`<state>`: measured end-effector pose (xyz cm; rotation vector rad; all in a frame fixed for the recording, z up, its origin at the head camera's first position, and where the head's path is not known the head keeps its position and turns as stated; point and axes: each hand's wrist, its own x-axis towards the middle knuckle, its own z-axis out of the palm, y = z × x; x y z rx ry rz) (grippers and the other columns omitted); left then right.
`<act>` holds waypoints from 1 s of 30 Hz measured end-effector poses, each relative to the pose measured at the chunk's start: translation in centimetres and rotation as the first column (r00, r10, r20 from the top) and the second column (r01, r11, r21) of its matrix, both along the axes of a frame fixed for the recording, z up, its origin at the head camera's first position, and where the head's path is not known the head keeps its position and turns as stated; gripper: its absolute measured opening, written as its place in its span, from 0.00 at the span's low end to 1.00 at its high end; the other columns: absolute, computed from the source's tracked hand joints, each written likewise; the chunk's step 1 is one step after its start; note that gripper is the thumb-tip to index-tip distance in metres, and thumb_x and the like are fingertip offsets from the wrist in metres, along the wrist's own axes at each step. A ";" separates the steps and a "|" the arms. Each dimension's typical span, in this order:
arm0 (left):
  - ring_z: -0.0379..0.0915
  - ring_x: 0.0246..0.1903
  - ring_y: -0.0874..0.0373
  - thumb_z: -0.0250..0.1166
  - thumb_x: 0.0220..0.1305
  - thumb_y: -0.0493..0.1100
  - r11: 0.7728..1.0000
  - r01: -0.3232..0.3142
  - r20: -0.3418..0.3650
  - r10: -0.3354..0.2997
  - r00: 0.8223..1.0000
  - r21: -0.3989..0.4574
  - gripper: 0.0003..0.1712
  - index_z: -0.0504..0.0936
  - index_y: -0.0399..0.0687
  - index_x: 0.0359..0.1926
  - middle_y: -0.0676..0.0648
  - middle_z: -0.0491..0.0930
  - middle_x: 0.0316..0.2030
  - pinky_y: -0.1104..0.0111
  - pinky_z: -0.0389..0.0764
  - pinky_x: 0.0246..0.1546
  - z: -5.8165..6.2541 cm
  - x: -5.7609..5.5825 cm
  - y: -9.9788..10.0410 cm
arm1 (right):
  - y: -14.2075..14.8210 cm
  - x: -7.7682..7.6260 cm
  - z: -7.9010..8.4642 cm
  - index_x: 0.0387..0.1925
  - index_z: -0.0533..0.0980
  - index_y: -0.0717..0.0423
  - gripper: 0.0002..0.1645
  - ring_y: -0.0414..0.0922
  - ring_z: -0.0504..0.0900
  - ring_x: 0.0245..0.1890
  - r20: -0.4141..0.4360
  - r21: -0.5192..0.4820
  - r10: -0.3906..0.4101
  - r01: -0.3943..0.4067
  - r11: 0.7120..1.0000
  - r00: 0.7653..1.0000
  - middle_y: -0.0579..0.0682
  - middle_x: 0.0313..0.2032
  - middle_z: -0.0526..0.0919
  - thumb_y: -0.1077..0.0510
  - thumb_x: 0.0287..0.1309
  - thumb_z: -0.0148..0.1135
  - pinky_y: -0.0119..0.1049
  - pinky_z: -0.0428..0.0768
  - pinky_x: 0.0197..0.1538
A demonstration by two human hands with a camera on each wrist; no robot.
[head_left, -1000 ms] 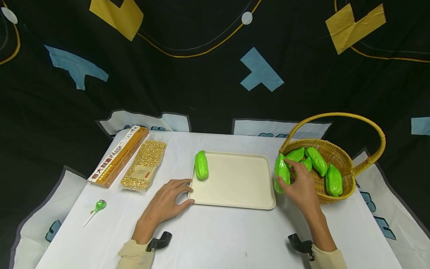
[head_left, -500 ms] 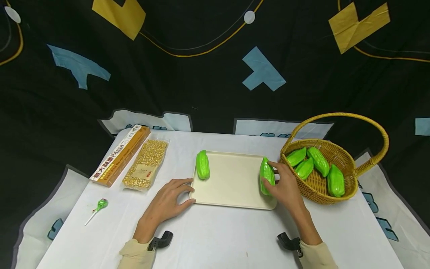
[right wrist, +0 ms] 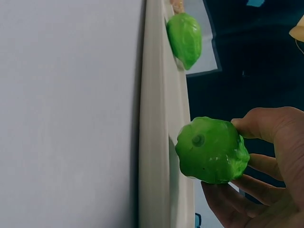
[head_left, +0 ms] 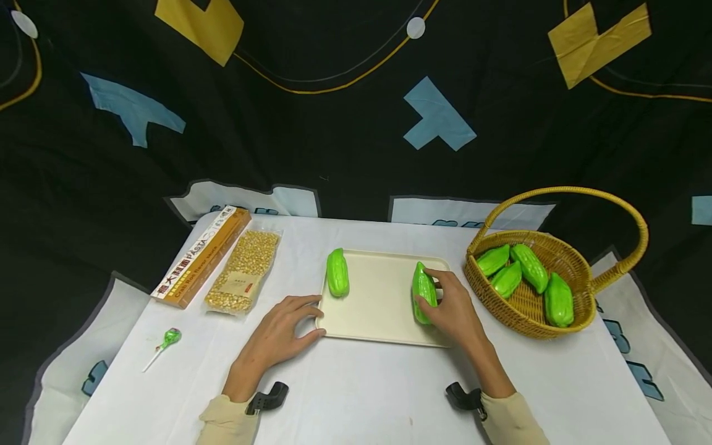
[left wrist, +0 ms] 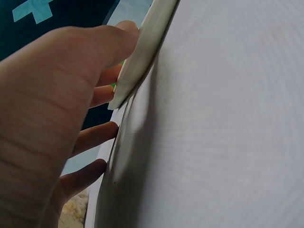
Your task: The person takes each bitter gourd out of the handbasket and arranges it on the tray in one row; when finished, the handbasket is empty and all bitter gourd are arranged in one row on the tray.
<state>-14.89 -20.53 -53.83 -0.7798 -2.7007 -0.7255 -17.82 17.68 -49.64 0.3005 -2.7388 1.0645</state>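
Observation:
My right hand (head_left: 453,309) pinches a green, ribbed bitter melon (head_left: 424,293) between thumb and fingers. It is over the right part of a cream rectangular tray (head_left: 384,296); in the right wrist view the held bitter melon (right wrist: 209,149) shows its rounded end, apparently above the tray floor. Another bitter melon (head_left: 337,273) lies lengthwise along the tray's left side. My left hand (head_left: 280,327) is at the tray's front left corner, with relaxed fingers. In the left wrist view its thumb (left wrist: 118,45) touches the tray rim (left wrist: 142,52).
A wicker basket (head_left: 578,278) with a tall handle stands right of the tray, holding several bitter melons (head_left: 529,267). On the left lie a pasta box (head_left: 203,256), a bag of yellow kernels (head_left: 245,269) and a lollipop (head_left: 169,338). A white cloth (head_left: 356,395) covers the table.
My right hand has carried the bitter melon leftward from the basket's left rim to over the tray's right part. My left hand has stayed at the tray corner.

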 end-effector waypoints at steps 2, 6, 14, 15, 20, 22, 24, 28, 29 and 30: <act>0.79 0.63 0.50 0.80 0.63 0.56 1.000 0.001 0.003 -0.001 1.000 0.001 0.19 0.90 0.54 0.50 0.49 0.82 0.67 0.51 0.81 0.65 0.0 0.0 0.0 | -0.4 -0.1 0.0 0.71 0.75 0.60 0.41 0.59 0.85 0.55 0.008 -0.006 0.007 -0.007 1.000 1.000 0.63 0.61 0.80 0.58 0.58 0.81 0.50 0.88 0.46; 0.79 0.64 0.49 0.80 0.63 0.56 1.000 0.000 0.006 0.000 1.000 0.004 0.20 0.90 0.53 0.50 0.49 0.82 0.67 0.51 0.81 0.65 0.0 0.1 0.1 | -1.0 -0.3 0.1 0.71 0.75 0.59 0.40 0.58 0.85 0.55 0.013 -0.015 0.019 -0.019 1.000 1.000 0.63 0.62 0.80 0.58 0.59 0.80 0.50 0.88 0.46; 0.79 0.64 0.50 0.80 0.63 0.57 1.000 -0.002 0.004 0.002 1.000 -0.005 0.20 0.90 0.54 0.50 0.50 0.82 0.68 0.52 0.81 0.65 -0.1 0.1 0.0 | -2.4 -0.7 -0.1 0.70 0.76 0.60 0.40 0.58 0.85 0.55 0.029 -0.017 0.027 -0.027 1.000 0.999 0.63 0.61 0.81 0.57 0.58 0.81 0.52 0.88 0.49; 0.79 0.64 0.50 0.80 0.63 0.57 1.000 -0.002 0.002 0.002 1.000 -0.005 0.20 0.90 0.54 0.50 0.50 0.82 0.67 0.52 0.81 0.65 -0.1 0.1 -0.1 | -2.6 -0.8 -0.1 0.70 0.76 0.60 0.40 0.58 0.85 0.55 0.032 -0.017 0.028 -0.027 0.999 0.999 0.63 0.61 0.81 0.57 0.58 0.81 0.52 0.88 0.49; 0.79 0.64 0.50 0.80 0.63 0.57 1.000 -0.007 0.004 0.007 1.000 0.005 0.20 0.90 0.54 0.50 0.49 0.82 0.67 0.51 0.81 0.65 0.0 0.1 -0.3 | -3.9 -1.5 -0.1 0.70 0.76 0.60 0.39 0.58 0.85 0.55 0.039 -0.037 0.048 -0.047 0.998 0.998 0.62 0.62 0.81 0.56 0.59 0.81 0.51 0.88 0.50; 0.79 0.64 0.50 0.80 0.63 0.57 1.000 -0.006 0.006 0.006 1.000 0.008 0.20 0.90 0.54 0.50 0.50 0.82 0.68 0.52 0.81 0.65 0.0 0.1 -0.3 | -4.4 -1.8 -0.1 0.70 0.76 0.60 0.39 0.58 0.85 0.56 0.044 -0.044 0.058 -0.056 0.997 0.997 0.62 0.62 0.81 0.56 0.59 0.80 0.52 0.88 0.51; 0.79 0.64 0.51 0.80 0.63 0.56 1.000 -0.007 0.006 0.007 1.000 0.006 0.19 0.90 0.55 0.50 0.50 0.82 0.68 0.52 0.80 0.66 -0.1 0.1 -0.3 | -4.8 -2.0 -0.3 0.70 0.76 0.60 0.39 0.58 0.85 0.56 0.049 -0.045 0.064 -0.061 0.997 0.997 0.62 0.62 0.81 0.56 0.60 0.80 0.53 0.88 0.52; 0.79 0.64 0.52 0.79 0.64 0.56 1.000 -0.008 0.006 0.008 1.000 -0.002 0.18 0.90 0.55 0.50 0.50 0.82 0.68 0.53 0.80 0.67 -0.1 0.1 -0.2 | -5.6 -2.5 -0.6 0.70 0.77 0.60 0.39 0.58 0.85 0.56 0.057 -0.046 0.064 -0.061 0.997 0.996 0.62 0.62 0.81 0.55 0.60 0.80 0.54 0.86 0.54; 0.79 0.64 0.52 0.79 0.64 0.56 1.000 -0.010 0.006 0.010 1.000 -0.004 0.18 0.90 0.56 0.50 0.51 0.82 0.67 0.54 0.80 0.66 -0.1 0.1 -0.2 | -5.7 -2.6 -0.6 0.70 0.77 0.60 0.39 0.58 0.85 0.56 0.060 -0.047 0.063 -0.061 0.997 0.996 0.62 0.61 0.82 0.55 0.60 0.80 0.54 0.86 0.54; 0.79 0.65 0.52 0.79 0.64 0.56 1.000 -0.011 0.006 0.011 1.000 -0.006 0.18 0.90 0.56 0.50 0.51 0.82 0.67 0.54 0.80 0.66 -0.1 0.1 -0.2 | -5.9 -2.7 -0.6 0.69 0.77 0.60 0.38 0.58 0.85 0.55 0.062 -0.051 0.064 -0.061 0.997 0.996 0.62 0.61 0.82 0.55 0.60 0.80 0.54 0.86 0.54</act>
